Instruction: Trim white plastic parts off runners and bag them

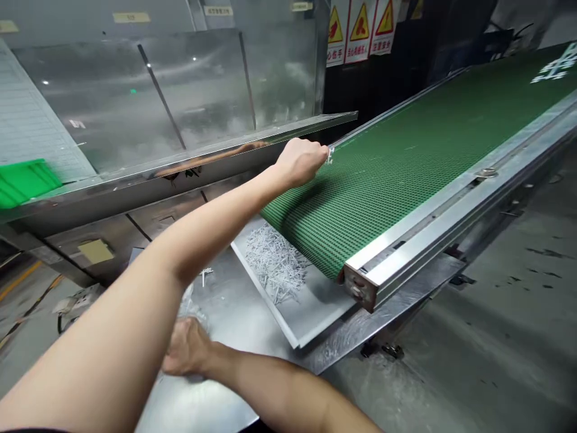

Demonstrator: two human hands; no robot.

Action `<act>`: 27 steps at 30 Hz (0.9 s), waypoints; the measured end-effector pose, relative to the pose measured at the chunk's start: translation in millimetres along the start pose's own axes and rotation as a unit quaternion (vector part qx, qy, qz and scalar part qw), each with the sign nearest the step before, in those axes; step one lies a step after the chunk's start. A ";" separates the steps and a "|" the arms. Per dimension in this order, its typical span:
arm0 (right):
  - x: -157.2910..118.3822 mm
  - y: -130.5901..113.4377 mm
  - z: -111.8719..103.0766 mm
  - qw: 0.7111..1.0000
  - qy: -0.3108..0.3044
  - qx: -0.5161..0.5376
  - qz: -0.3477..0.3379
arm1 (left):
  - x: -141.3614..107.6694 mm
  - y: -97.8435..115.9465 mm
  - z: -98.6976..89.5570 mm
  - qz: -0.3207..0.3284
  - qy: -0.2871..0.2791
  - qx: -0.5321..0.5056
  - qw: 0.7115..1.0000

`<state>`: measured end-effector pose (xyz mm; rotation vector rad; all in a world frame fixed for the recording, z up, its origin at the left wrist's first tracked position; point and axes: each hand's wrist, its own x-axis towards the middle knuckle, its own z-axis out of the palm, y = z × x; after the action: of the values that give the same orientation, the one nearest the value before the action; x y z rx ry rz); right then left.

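The left hand (301, 161) pinches a small white plastic piece (330, 155) above the near edge of the green conveyor belt (383, 180). The right hand (189, 347) is curled beside clear plastic film (192, 304); whether it grips this, I cannot tell. Many thin white sticks (274, 264) already lie in the tray (311, 334) under the belt's end, while one white branched cluster (554, 66) remains far up on the belt.
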<state>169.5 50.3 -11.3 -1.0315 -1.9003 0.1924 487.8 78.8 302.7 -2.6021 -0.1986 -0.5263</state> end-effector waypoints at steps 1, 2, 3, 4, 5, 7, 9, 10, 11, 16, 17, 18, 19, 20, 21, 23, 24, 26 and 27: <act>-1.3 -1.1 -1.4 1.000 0.000 0.008 0.008 | -26.9 -3.8 -9.4 -0.013 0.019 -0.021 1.000; -3.2 -2.2 -3.1 1.000 0.000 0.018 0.020 | -60.5 -6.6 -19.0 -0.029 0.035 -0.047 0.998; -5.4 -3.4 -5.4 0.999 0.001 0.031 0.033 | -100.5 -7.8 -28.4 -0.046 0.047 -0.077 0.995; -7.9 -4.4 -8.1 0.998 0.000 0.044 0.043 | -146.2 -6.8 -36.9 -0.063 0.054 -0.114 0.990; -10.4 -5.1 -11.1 0.997 -0.003 0.060 0.052 | -196.1 -3.0 -43.9 -0.084 0.057 -0.158 0.982; -15.1 -5.0 -17.0 0.993 -0.006 0.092 0.079 | -300.6 13.7 -52.2 -0.149 0.055 -0.265 0.951; -18.9 -2.0 -21.2 0.986 -0.011 0.127 0.109 | -397.4 40.3 -52.4 -0.267 0.066 -0.354 0.894; -20.5 0.8 -22.0 0.981 -0.018 0.147 0.123 | -438.9 55.3 -49.8 -0.332 0.066 -0.388 0.857; -21.9 4.2 -21.8 0.976 -0.024 0.166 0.139 | -474.5 70.0 -45.7 -0.391 0.063 -0.421 0.816; -26.3 13.8 -17.3 0.949 -0.044 0.215 0.226 | -574.5 112.8 -10.5 -0.550 0.061 -0.495 0.670; -26.6 11.3 -18.3 0.945 -0.041 0.217 0.242 | -583.5 115.1 -2.8 -0.553 0.062 -0.495 0.667; -26.8 7.2 -20.4 0.942 -0.046 0.217 0.250 | -590.2 116.3 4.3 -0.551 0.065 -0.492 0.671; -26.7 2.0 -23.2 0.941 -0.054 0.218 0.253 | -594.9 116.8 10.5 -0.547 0.068 -0.487 0.678; -26.4 -3.9 -26.4 0.941 -0.063 0.218 0.252 | -598.2 117.1 15.8 -0.544 0.073 -0.481 0.684; -26.0 -9.7 -29.9 0.941 -0.073 0.219 0.246 | -600.2 117.4 20.0 -0.541 0.079 -0.474 0.690; -24.7 -19.5 -36.3 0.943 -0.081 0.221 0.236 | -601.8 117.9 25.3 -0.537 0.085 -0.460 0.702; -24.0 -22.8 -39.0 0.944 -0.078 0.221 0.234 | -601.9 118.2 26.6 -0.536 0.085 -0.454 0.707; -22.7 -25.9 -43.4 0.943 -0.071 0.222 0.236 | -601.3 118.6 27.0 -0.537 0.084 -0.441 0.714; -22.2 -26.0 -45.0 0.942 -0.067 0.222 0.241 | -600.9 118.7 26.6 -0.538 0.086 -0.437 0.716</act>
<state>194.7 5.6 12.4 -1.1662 -1.5802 0.9502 -26.5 -40.4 -8.9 -2.9739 -1.8748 -1.5450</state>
